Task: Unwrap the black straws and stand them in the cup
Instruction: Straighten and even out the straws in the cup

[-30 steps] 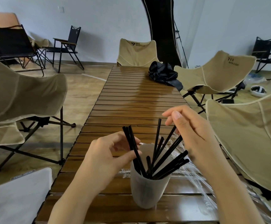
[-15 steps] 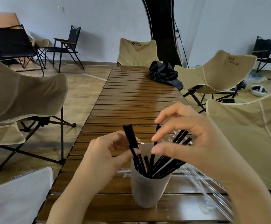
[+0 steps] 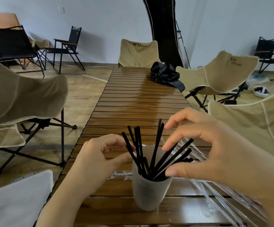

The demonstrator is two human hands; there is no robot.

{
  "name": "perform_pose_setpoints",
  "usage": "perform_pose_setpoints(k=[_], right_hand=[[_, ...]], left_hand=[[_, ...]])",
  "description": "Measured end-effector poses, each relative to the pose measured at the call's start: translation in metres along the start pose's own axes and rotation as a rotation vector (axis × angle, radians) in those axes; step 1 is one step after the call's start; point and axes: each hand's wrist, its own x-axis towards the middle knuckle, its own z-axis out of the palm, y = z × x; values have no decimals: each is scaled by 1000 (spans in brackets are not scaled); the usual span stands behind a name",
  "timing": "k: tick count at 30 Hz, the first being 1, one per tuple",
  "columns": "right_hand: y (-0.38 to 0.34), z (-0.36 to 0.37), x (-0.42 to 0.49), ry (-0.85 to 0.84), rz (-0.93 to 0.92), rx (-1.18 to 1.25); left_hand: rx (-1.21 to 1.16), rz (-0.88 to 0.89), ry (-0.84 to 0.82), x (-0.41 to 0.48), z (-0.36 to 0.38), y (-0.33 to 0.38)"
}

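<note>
Spreading wider than half a second ago, the right grip (image 3: 214, 153) has drawn back to the right, and the black straws (image 3: 155, 145) it bunched now fan apart. A long slatted wooden desk (image 3: 133, 102) runs away from the viewer, with tan folding chairs (image 3: 26, 95) on both sides and at its far end. A crumpled black bag (image 3: 164, 74) lies far along its right side. The right grip is released, its fingers arched over the right-leaning straws and grasping none. The left grip (image 3: 97, 158) pinches the leftmost straws between thumb and forefinger. Between them a frosted cup (image 3: 149, 192) stands upright near the desk's near edge, and all the straws stand in it. Clear wrappers (image 3: 218, 199) lie on the desk to its right.
</note>
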Motion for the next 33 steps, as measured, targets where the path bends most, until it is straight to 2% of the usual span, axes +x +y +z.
perform_pose_setpoints(k=[5, 10, 13, 20, 26, 33], right_hand=[[1, 10, 6, 71, -15, -148], [-5, 20, 15, 18, 57, -198], [-4, 27, 21, 90, 90, -256], [1, 37, 26, 187, 81, -216], [-4, 41, 30, 154, 39, -173], [3, 38, 28, 203, 11, -102]], left_hand=[[59, -24, -57, -2, -1, -5], [45, 7, -62, -3, 0, -5], [-3, -2, -43, -2, 1, -4], [-37, 29, -55, 1, 3, 0], [-47, 26, -57, 1, 7, 5], [-54, -6, -62, 1, 8, 4]])
